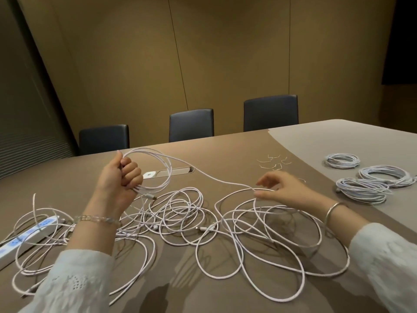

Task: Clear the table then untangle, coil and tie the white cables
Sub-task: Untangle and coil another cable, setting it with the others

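Several loose white cables point(180, 222) sprawl tangled across the table point(225, 290), most of them below and between the two hands. Leftmost, a power strip point(29, 238) lies under some strands, down-left of the left hand point(119, 179). That hand is fisted round a small coil point(155, 170) whose loops hang just to its right. One strand runs from the coil to the right hand point(282, 190), whose thumb and fingers lightly pinch it. The cable looks light, limp and springy, likely to snag, so feeding it near the pinch seems wisest. Twist ties point(274, 162) lie beyond the right hand; three finished coils point(361, 184) sit further right.
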A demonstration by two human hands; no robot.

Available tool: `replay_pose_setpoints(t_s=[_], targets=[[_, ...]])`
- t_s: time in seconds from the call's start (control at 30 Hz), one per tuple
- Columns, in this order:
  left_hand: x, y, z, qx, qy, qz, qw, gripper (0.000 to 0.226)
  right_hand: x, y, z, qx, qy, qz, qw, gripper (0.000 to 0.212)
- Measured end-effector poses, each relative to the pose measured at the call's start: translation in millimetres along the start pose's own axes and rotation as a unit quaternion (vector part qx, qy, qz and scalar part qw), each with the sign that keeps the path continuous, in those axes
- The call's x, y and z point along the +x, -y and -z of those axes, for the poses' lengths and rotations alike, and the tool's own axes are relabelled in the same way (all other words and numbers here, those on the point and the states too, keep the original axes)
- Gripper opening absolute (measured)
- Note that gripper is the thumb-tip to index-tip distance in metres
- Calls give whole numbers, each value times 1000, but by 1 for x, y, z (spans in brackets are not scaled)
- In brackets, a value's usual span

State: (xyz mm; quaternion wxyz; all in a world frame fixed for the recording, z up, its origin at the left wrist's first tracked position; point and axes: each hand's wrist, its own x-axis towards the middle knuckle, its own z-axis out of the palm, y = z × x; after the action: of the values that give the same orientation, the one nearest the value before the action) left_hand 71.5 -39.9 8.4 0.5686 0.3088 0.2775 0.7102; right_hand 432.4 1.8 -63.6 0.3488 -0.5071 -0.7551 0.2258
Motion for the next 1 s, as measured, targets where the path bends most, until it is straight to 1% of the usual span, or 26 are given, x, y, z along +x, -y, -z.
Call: replay_pose_setpoints(t_s=[0.03, 0.1, 0.27, 0.5, 0.53, 0.6, 0.67, 0.7, 0.77, 0.83, 0.93, 1.0], targets=[[1, 1, 1, 3, -2, 1, 1000, 51, -2, -1, -1, 5, -13, 0, 1000, 25], [3, 4, 3, 14, -2, 2, 1000, 51, -5, -3, -2, 10, -3, -3, 1000, 23], [5, 10, 3, 41, -3, 7, 999, 48, -11, -8, -9, -34, -2, -6, 999, 19], [2, 21, 3, 70, 4, 31, 997, 48, -25, -3, -13, 10, 50, -26, 998, 10], [2, 23, 2, 75, 6, 35, 997, 47, -28, -2, -13, 4, 47, -27, 999, 15], [1, 27, 0, 83, 10, 43, 996, 46, -32, 0, -14, -64, 11, -9, 998, 24], [-1, 32, -2, 95, 19, 50, 994, 45, -35, 6, -17, -99, -27, 33, 994, 22], [-1, 35, -4, 103, 23, 52, 993, 44, -36, 9, -19, -102, -31, 56, 993, 20], [-3, 41, -8, 120, 30, 59, 991, 44, -38, 17, -24, -103, -9, 78, 992, 15], [-6, 46, -11, 125, 38, 70, 989, 44, -39, 25, -28, -106, 42, 74, 991, 13], [-10, 49, -16, 124, 51, 81, 988, 44, -41, 32, -31, -122, 127, 68, 982, 21], [-13, 47, -19, 121, 61, 83, 987, 44, -45, 32, -31, -145, 165, 63, 973, 31]])
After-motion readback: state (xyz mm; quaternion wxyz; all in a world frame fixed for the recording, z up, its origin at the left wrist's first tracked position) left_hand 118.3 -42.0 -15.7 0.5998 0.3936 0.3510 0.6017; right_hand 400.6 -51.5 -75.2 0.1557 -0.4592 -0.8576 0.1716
